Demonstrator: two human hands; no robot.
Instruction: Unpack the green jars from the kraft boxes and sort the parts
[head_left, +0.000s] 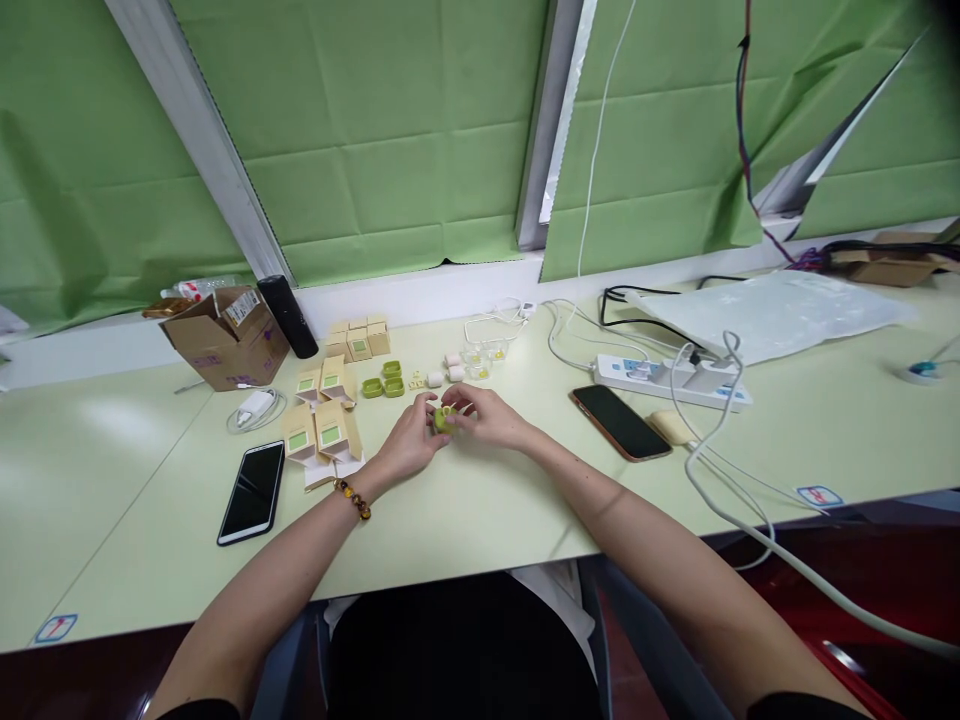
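Note:
My left hand (407, 440) is closed around a small green container (440, 423) just above the table. At the container's top, the fingertips of my right hand (484, 416) pinch a tiny pale yellow ring-like piece (448, 410); the fingers partly hide it. Just beyond my hands are several open green containers (392, 369) and a few tiny pale yellow pieces (417, 381). White cylindrical pieces (455, 373) lie beside clear round cups (480, 370) with yellow bits in them.
Opened small cardboard boxes (337, 430) and closed ones (360, 342) stand left of my hands. Two phones (253, 490) (621, 422) lie at either side. A power strip (671, 380) with trailing cables sits right. A carton (227, 337) and black cylinder (288, 316) stand back left.

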